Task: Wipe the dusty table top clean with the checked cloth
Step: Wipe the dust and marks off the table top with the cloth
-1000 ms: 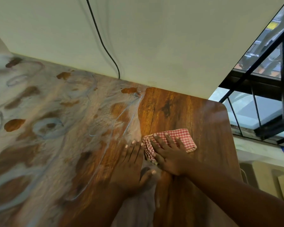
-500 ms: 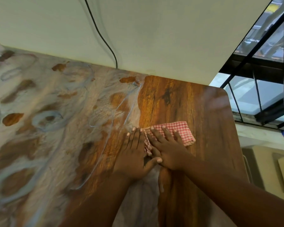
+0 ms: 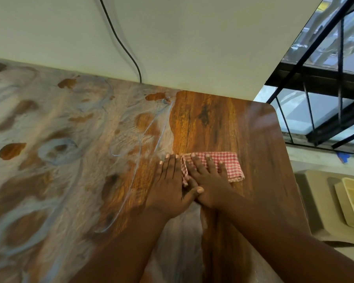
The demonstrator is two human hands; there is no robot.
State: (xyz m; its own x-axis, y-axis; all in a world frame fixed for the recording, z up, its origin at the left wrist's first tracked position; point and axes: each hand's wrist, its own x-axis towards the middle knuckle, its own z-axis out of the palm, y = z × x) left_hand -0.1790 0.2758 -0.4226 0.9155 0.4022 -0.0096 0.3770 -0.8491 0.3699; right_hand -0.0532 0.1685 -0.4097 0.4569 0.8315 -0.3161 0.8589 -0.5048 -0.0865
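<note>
Checked cloth: red-and-white small check, folded into a flat rectangular pad, edges slightly uneven at the corner nearest the person. It lies on the wooden worktop, on the clean brown strip just right of the dust boundary.

Right hand: flat on the cloth, fingers straight and spread, pressing it down; nothing gripped.

Left hand: flat on the worktop just left of the cloth, fingers straight and together, thumb reaching across to touch the right hand. It holds nothing.

Left of the cloth the worktop carries a pale grey dust film with swirls and bare brown patches; a dusty strip also runs near the person, below the hands.

Black cable hangs on the wall beyond the cloth.
</note>
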